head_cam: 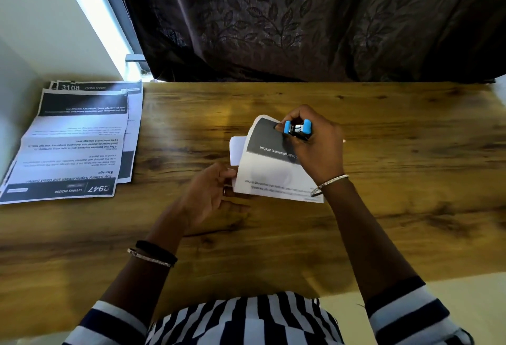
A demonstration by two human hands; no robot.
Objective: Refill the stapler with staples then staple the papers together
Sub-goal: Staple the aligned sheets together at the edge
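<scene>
A small blue and black stapler (297, 129) sits on the far corner of a set of printed papers (269, 173) held above the wooden table (397, 180). My right hand (319, 147) grips the stapler, with fingers curled around it. My left hand (210, 194) pinches the near left edge of the same papers. The sheets have a dark grey header band with white text. Part of the papers lies hidden under my right hand and wrist.
A pile of printed sheets (74, 147) with black headers lies at the table's left end beside a white wall. A dark patterned curtain (301, 16) hangs behind the far edge. The table's near right corner ends over a pale floor (465, 290).
</scene>
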